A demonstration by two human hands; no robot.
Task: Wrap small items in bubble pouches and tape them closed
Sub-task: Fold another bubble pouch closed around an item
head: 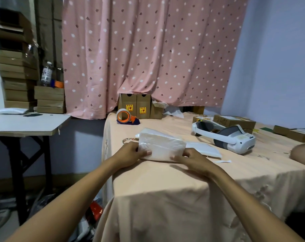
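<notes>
1. The table [165, 189], draped in a peach cloth, spreads beneath my left hand [130, 152] and right hand [192, 159].
2. A white headset [225, 137] lies on the cloth beyond my right hand, off to its right.
3. The bubble pouch [161, 145], white and bulky, rests on the table between my hands.
4. A flat spare pouch [204, 148] lies just beyond my right hand, partly behind the bulky one.
5. My left hand pinches the bubble pouch's left end, thumb on its near face; my right hand pinches the right end the same way.
6. An orange tape dispenser [126, 117] sits well beyond my left hand.
</notes>
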